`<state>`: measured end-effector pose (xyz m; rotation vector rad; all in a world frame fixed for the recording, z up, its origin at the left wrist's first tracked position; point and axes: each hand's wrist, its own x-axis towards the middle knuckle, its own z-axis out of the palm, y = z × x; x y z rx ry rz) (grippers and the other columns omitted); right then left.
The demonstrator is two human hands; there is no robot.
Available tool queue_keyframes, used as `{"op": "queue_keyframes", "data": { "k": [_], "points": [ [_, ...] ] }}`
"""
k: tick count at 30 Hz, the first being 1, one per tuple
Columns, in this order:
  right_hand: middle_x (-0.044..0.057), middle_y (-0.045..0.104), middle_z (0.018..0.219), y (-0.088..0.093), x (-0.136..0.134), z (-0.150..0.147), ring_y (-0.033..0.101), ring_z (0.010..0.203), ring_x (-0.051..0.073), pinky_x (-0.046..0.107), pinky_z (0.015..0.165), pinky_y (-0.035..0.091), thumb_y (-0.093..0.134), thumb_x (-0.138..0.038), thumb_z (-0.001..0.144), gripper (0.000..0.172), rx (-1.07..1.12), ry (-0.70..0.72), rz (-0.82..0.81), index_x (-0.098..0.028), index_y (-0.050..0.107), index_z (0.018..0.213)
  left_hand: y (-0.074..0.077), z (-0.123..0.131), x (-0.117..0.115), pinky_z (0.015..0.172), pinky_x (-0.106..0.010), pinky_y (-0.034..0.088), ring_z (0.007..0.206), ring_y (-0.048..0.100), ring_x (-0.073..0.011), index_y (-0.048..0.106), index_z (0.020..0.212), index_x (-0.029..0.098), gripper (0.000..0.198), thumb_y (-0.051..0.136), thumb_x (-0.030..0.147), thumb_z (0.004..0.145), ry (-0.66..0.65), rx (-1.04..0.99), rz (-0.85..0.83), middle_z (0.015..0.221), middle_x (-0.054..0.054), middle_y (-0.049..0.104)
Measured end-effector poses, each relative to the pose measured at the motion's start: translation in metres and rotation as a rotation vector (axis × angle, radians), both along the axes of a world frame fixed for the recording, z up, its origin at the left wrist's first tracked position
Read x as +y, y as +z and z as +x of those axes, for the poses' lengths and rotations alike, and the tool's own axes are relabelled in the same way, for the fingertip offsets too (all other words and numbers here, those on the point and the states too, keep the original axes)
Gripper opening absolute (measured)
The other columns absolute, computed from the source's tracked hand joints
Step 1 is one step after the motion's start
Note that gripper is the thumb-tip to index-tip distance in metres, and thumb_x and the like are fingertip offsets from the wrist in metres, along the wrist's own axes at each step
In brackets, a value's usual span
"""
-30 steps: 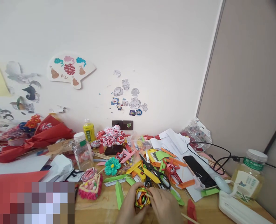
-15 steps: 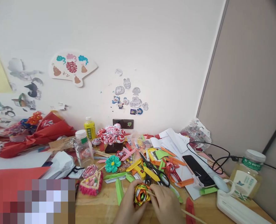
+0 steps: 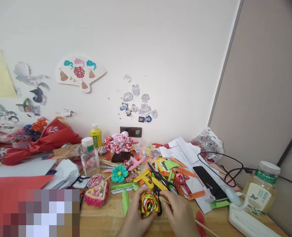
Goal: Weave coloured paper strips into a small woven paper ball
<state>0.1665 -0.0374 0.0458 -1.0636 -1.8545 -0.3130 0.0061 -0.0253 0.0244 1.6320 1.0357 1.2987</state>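
My left hand [image 3: 136,219] is closed around a folded paper flower [image 3: 149,204] with yellow, orange and green petals, its face turned toward me. My right hand [image 3: 176,212] pinches a thin wooden stick [image 3: 205,226], which runs out past the palm to the lower right. The stick's upper end lies by the fingertips near the flower; whether it touches the flower cannot be made out. Black scissors [image 3: 162,179] lie just beyond both hands. Around them are a yellow tool [image 3: 148,182] and green paper strips [image 3: 126,200].
Behind lies a heap of paper scraps, with a red paper flower [image 3: 180,178] and a phone [image 3: 208,182]. A jar [image 3: 261,189] and white power strip [image 3: 252,222] stand right. Left are a teal flower [image 3: 119,173], heart-shaped box [image 3: 95,196] and clear bottle [image 3: 90,159].
The flower has moved slightly left and shows more of its face. My right fingers have drawn a little away from it, still on the stick. The view has shifted slightly.
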Motion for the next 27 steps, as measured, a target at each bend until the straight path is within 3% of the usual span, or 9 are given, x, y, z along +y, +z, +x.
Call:
{"op": "queue_keyframes", "data": {
  "k": [3,6,11,15,19,24,27],
  "points": [
    [0.002,0.065,0.073,-0.002,0.004,0.003,0.062,0.060,0.015,0.023,0.054,0.041,0.028,-0.038,0.099,0.034,0.021,-0.083,0.061,-0.019,0.055,0.091,0.000,0.001,0.000,0.087,-0.037,0.049,0.099,0.061,-0.0251,0.048,0.108,0.021,0.050,0.058,0.007,0.061,-0.011,0.010,0.019,0.105,-0.007,0.063],
    [0.002,0.062,0.066,-0.004,0.005,0.002,0.059,0.056,0.016,0.024,0.050,0.038,0.023,-0.038,0.100,0.041,-0.040,-0.093,0.026,-0.020,0.056,0.084,0.001,0.000,0.000,0.094,-0.037,0.045,0.115,0.052,-0.0272,0.051,0.114,0.022,0.057,0.054,0.003,0.060,-0.037,0.025,0.023,0.121,-0.008,0.057],
    [0.001,0.056,0.059,-0.009,0.001,-0.010,0.055,0.052,0.016,0.025,0.048,0.033,0.013,-0.030,0.100,0.050,-0.123,-0.114,0.021,-0.020,0.052,0.072,-0.004,-0.001,0.001,0.103,-0.039,0.036,0.127,0.040,-0.0264,0.040,0.127,0.022,0.069,0.052,0.002,0.062,-0.105,0.061,0.012,0.135,-0.010,0.047],
    [0.000,0.055,0.057,-0.012,-0.002,-0.014,0.054,0.050,0.015,0.024,0.048,0.031,0.016,-0.028,0.099,0.046,-0.118,-0.093,0.006,-0.020,0.051,0.070,-0.008,-0.001,0.002,0.095,-0.040,0.044,0.114,0.052,-0.0273,0.038,0.120,0.021,0.066,0.063,0.007,0.060,-0.060,0.043,0.034,0.122,-0.011,0.054],
    [-0.001,0.058,0.061,-0.013,0.001,-0.010,0.056,0.052,0.015,0.023,0.048,0.034,0.021,-0.027,0.098,0.039,-0.076,-0.028,-0.034,-0.021,0.053,0.077,-0.005,-0.003,0.003,0.081,-0.037,0.052,0.091,0.062,-0.0243,0.044,0.104,0.021,0.050,0.065,0.010,0.061,-0.006,0.061,0.054,0.099,-0.006,0.061],
    [0.003,0.062,0.080,-0.006,0.002,-0.002,0.061,0.070,0.017,0.025,0.059,0.045,0.034,-0.029,0.095,0.020,0.025,0.008,-0.086,-0.020,0.052,0.097,0.000,-0.004,0.003,0.094,-0.040,0.045,0.108,0.056,-0.0261,0.050,0.110,0.022,0.047,0.058,0.008,0.066,0.008,0.155,0.166,0.113,-0.009,0.059],
    [0.005,0.061,0.087,-0.005,0.002,-0.003,0.061,0.078,0.018,0.027,0.064,0.048,0.028,-0.023,0.095,0.024,0.006,0.024,-0.085,-0.020,0.049,0.105,-0.001,-0.003,0.002,0.096,-0.039,0.044,0.113,0.053,-0.0264,0.048,0.115,0.022,0.056,0.055,0.004,0.063,0.003,0.183,0.194,0.118,-0.010,0.058]
  ]
}}
